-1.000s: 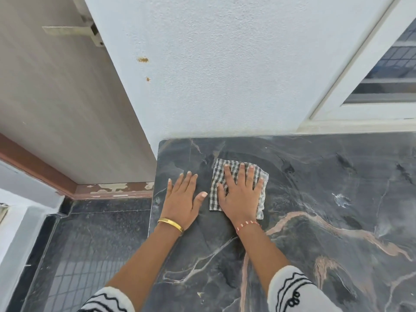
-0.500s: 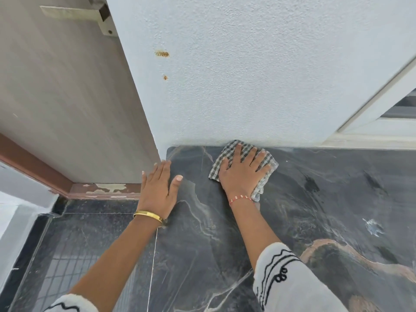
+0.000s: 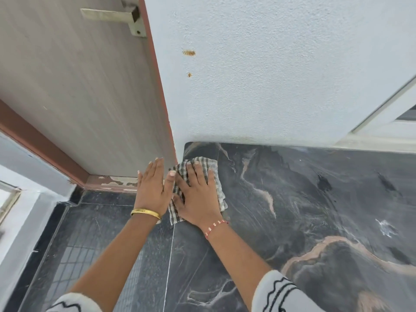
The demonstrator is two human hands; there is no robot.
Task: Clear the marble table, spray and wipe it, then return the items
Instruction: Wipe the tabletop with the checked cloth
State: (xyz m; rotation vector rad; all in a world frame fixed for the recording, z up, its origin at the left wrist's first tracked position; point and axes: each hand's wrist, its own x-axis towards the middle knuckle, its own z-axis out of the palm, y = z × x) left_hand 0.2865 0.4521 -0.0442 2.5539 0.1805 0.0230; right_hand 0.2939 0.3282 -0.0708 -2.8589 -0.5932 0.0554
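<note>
The dark marble table [image 3: 304, 210] with tan veins fills the right and lower part of the view. A checked cloth [image 3: 208, 165] lies at its far left corner, against the wall. My right hand [image 3: 197, 197] presses flat on the cloth with straight, spread fingers. My left hand [image 3: 153, 190], with a gold bangle at the wrist, is held flat with straight fingers just left of the cloth, at the table's left edge. No other task items show on the table.
A white textured wall [image 3: 270, 75] runs along the table's back. A grey door [image 3: 78, 97] with a metal handle [image 3: 112, 15] stands left. Dark floor tiles [image 3: 90, 244] lie below the table's left edge. A window frame [image 3: 382, 122] is at the right.
My right hand has slid the cloth from the back edge leftward to the table's left corner. My left hand has moved a little with it, staying at the left edge.
</note>
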